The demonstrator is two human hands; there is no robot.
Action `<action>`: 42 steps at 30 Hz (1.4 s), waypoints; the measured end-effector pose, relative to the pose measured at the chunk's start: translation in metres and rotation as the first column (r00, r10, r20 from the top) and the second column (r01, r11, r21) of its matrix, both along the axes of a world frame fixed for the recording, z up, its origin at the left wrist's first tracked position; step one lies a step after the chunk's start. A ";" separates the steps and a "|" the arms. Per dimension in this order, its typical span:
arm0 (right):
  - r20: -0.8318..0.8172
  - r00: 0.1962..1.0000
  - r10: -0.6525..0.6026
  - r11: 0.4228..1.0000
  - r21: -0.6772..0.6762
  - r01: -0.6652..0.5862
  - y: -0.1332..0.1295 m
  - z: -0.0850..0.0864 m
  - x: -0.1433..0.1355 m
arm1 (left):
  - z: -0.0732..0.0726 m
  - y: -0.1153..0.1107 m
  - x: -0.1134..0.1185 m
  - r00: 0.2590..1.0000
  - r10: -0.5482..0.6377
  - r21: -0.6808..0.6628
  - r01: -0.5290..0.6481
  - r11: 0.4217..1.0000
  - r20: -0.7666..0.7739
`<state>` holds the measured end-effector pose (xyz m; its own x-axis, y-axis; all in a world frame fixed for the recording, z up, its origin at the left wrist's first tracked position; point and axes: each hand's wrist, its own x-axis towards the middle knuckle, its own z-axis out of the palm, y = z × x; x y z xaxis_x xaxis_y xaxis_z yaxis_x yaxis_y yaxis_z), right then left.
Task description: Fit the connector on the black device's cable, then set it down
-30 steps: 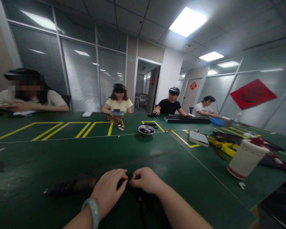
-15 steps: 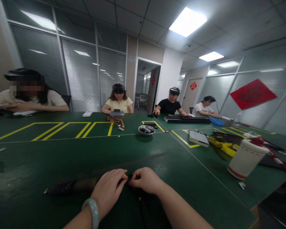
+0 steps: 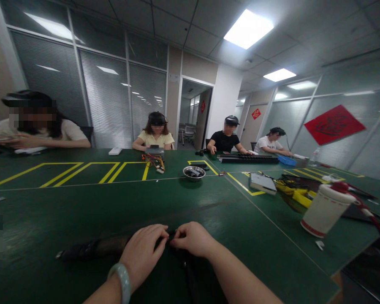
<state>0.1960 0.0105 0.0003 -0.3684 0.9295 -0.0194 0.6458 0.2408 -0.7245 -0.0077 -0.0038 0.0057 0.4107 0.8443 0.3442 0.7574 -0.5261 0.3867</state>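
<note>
A long dark bundle that looks like a folded black umbrella [image 3: 91,250] lies on the green table in front of me, its small silver tip pointing left. My left hand [image 3: 145,249], with a pale green bangle at the wrist, rests over its right part, thumb and fingers closed on the dark material. Close beside it, my right hand [image 3: 193,240] pinches the same dark material between thumb and fingers. The fingertips of the two hands nearly meet. Loose black fabric [image 3: 202,274] hangs below the right hand, and the exact spot being gripped is mostly hidden.
A metal bowl [image 3: 194,173] of dark small parts stands ahead. To the right are a white cup [image 3: 327,211] with a red strap, a silver box [image 3: 262,184] and yellow trays [image 3: 300,197]. Coloured cables [image 3: 155,162] lie farther back. Several people sit across the table [image 3: 82,207].
Both hands keep nearly the same pose on the umbrella. The whole view has shifted very slightly.
</note>
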 end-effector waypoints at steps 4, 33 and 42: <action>-0.009 1.000 0.010 1.000 0.006 -0.010 0.001 -0.002 0.001 | 0.001 -0.001 0.000 1.000 0.003 0.011 -0.003 1.000 0.000; -0.009 1.000 -0.011 0.999 -0.041 0.011 0.003 -0.004 0.001 | 0.001 0.000 0.001 1.000 0.021 -0.032 -0.021 0.999 -0.003; -0.052 0.999 0.003 0.999 -0.044 -0.005 0.004 -0.008 0.002 | -0.001 0.001 0.000 1.000 0.025 -0.019 -0.025 1.000 -0.006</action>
<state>0.1980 0.0143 -0.0077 -0.3734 0.9268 -0.0408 0.6062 0.2105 -0.7670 -0.0076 -0.0032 0.0045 0.3912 0.8606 0.3260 0.7723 -0.4996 0.3923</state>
